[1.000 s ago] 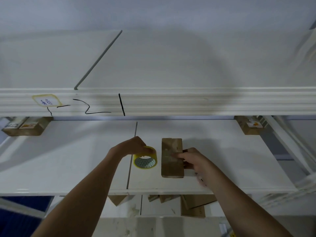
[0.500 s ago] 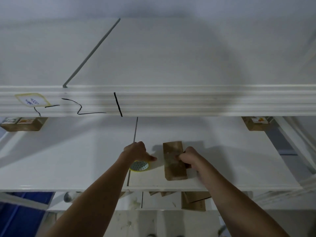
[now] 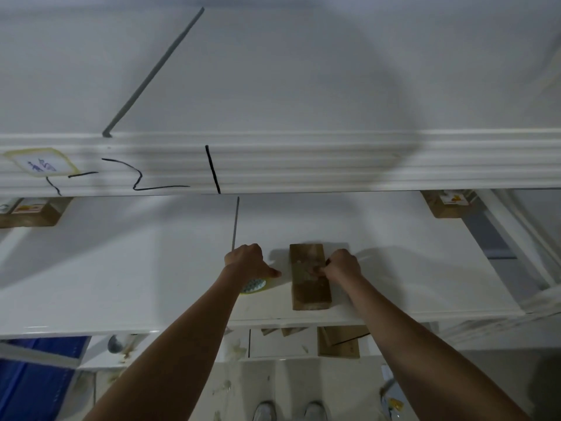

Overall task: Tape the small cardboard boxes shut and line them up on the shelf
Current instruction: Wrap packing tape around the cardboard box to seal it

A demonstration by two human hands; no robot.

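At six o'clock on the shelf (image 3: 394, 268), taping is under way: left hand (image 3: 247, 262) clasps the tape roll (image 3: 255, 285), right hand (image 3: 341, 265) pinches at the box (image 3: 309, 291); next, I judge, press the strip flat.

Small brown cardboard box (image 3: 309, 276): long and narrow, lying flat on the white shelf (image 3: 121, 268) near its front edge, short end toward the back, flaps closed on top. Yellow tape roll (image 3: 254, 285) just left of it on the same shelf, mostly hidden. Two more small boxes at the back of the shelf, far left (image 3: 28, 211) and far right (image 3: 447, 204), with stickers on top.
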